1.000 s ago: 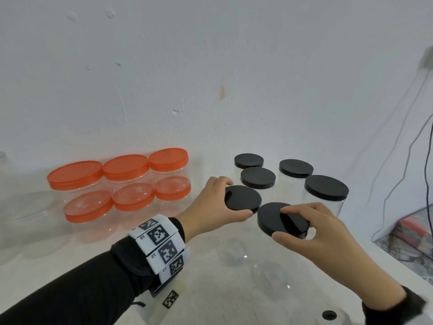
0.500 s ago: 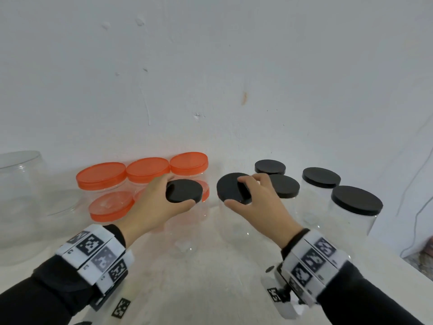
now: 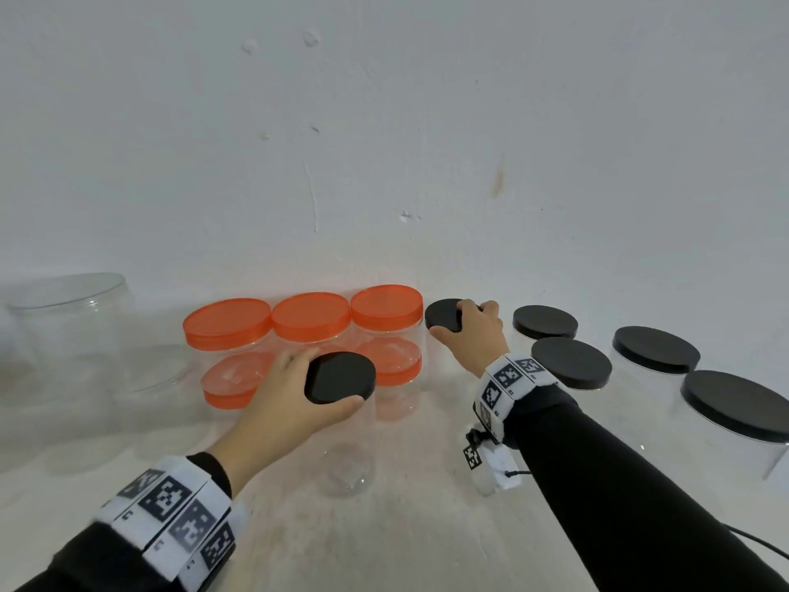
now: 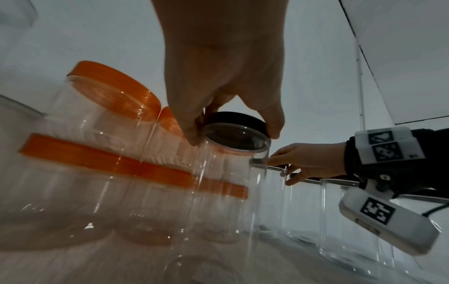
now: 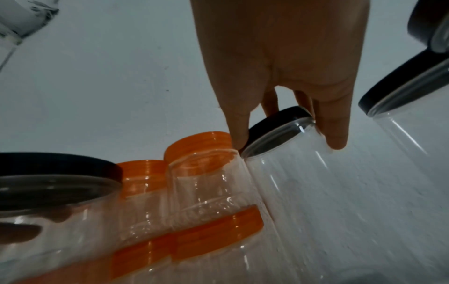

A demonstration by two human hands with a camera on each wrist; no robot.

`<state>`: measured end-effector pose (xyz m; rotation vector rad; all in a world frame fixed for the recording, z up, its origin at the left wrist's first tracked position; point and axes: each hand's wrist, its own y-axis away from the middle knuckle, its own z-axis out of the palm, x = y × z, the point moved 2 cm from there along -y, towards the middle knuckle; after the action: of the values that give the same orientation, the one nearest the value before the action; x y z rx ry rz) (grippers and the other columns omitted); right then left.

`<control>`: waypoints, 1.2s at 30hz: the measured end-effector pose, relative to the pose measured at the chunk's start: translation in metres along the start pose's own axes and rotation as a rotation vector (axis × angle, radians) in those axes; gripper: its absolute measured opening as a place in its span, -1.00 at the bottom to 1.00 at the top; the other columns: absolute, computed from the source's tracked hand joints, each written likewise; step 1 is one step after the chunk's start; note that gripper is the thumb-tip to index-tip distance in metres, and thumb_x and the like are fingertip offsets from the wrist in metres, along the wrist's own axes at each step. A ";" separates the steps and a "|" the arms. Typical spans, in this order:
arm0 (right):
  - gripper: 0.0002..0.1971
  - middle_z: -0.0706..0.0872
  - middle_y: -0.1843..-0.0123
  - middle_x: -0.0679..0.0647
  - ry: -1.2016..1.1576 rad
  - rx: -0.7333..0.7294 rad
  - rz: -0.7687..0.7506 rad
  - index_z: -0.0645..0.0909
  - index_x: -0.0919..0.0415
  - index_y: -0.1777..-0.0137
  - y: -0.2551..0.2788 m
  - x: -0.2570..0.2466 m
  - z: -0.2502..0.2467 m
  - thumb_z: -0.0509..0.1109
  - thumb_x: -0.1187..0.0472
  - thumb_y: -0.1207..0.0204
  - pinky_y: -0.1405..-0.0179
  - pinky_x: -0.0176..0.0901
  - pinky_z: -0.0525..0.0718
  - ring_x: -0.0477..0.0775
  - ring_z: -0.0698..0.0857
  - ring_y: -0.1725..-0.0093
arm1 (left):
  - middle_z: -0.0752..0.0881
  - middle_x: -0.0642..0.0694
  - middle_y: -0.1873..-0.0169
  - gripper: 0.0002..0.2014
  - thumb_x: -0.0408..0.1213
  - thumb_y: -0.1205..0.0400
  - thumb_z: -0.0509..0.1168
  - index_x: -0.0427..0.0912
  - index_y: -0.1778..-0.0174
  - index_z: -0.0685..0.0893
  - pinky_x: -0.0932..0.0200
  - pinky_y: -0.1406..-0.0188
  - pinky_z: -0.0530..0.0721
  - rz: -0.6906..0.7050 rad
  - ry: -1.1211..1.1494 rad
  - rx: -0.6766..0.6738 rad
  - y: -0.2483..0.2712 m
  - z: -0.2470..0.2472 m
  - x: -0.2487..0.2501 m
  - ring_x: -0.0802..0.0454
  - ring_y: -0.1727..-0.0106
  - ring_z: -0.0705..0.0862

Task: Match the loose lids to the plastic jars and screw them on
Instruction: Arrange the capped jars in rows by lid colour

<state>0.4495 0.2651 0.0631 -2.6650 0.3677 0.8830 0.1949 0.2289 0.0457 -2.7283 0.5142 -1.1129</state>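
Note:
My left hand [image 3: 294, 395] grips a black lid [image 3: 340, 377] on top of a clear plastic jar [image 3: 350, 455] standing in front of the orange-lidded jars [image 3: 311, 322]. In the left wrist view, fingers and thumb wrap the lid's rim [image 4: 239, 120] above the jar [image 4: 223, 188]. My right hand [image 3: 469, 335] grips another black lid [image 3: 444, 314] on a clear jar close to the wall, right of the orange group. The right wrist view shows this black lid [image 5: 277, 123] seated on its jar [image 5: 303, 173], held between thumb and fingers.
Several jars with black lids [image 3: 653, 350] stand at the right. A large lidless clear jar [image 3: 72, 331] sits at the far left. The white wall [image 3: 384, 143] runs right behind the rows. A black cable [image 3: 755, 544] lies at the near right.
Both hands have carried their black-lidded jars leftward. The right hand has gone farther back to the wall beside the orange jars; the left one now stands in front of the orange group.

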 end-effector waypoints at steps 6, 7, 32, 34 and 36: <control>-0.41 0.30 -0.42 0.28 -0.036 -0.009 0.026 0.34 0.31 -0.52 -0.016 -0.001 0.007 0.36 0.01 -0.60 -0.28 0.09 0.55 0.32 0.45 -0.35 | 0.32 0.28 -0.12 -0.13 0.30 -0.35 0.45 0.09 -0.54 0.32 0.53 0.14 0.38 -0.003 0.012 -0.052 0.000 0.000 -0.004 0.36 -0.09 0.41; -0.41 0.30 -0.41 0.28 -0.035 -0.008 0.030 0.35 0.32 -0.52 -0.018 0.000 0.007 0.36 0.01 -0.60 -0.27 0.09 0.56 0.32 0.46 -0.34 | 0.31 0.32 -0.10 -0.15 0.31 -0.34 0.45 0.14 -0.51 0.32 0.54 0.14 0.38 0.000 0.020 -0.058 0.000 0.000 -0.004 0.39 -0.08 0.42; -0.39 0.34 -0.46 0.22 0.251 0.053 -0.025 0.39 0.23 -0.48 0.058 0.030 -0.088 0.39 -0.08 -0.53 -0.38 0.06 0.35 0.28 0.30 -0.45 | 0.33 0.10 -0.20 -0.17 0.26 -0.38 0.44 -0.01 -0.51 0.35 0.27 0.04 0.46 -0.079 -0.036 -0.042 -0.005 0.009 0.003 0.14 -0.15 0.46; -0.33 0.35 -0.40 0.23 0.335 0.002 0.067 0.36 0.24 -0.46 0.066 0.047 -0.095 0.40 -0.15 -0.50 -0.29 0.05 0.38 0.32 0.32 -0.39 | 0.31 0.10 -0.21 -0.12 0.30 -0.38 0.43 -0.05 -0.54 0.33 0.21 -0.07 0.43 -0.092 -0.023 -0.009 -0.005 0.012 0.005 0.14 -0.17 0.42; -0.29 0.33 -0.36 0.22 0.323 -0.033 0.132 0.33 0.24 -0.46 0.072 0.062 -0.095 0.42 -0.19 -0.47 -0.21 0.05 0.41 0.31 0.32 -0.36 | 0.30 0.11 -0.22 -0.08 0.32 -0.36 0.43 -0.08 -0.56 0.31 0.18 -0.12 0.41 -0.106 -0.004 0.027 -0.005 0.015 0.005 0.16 -0.20 0.39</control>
<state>0.5246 0.1555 0.0831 -2.8421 0.6143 0.4925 0.2106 0.2322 0.0395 -2.7624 0.3544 -1.1296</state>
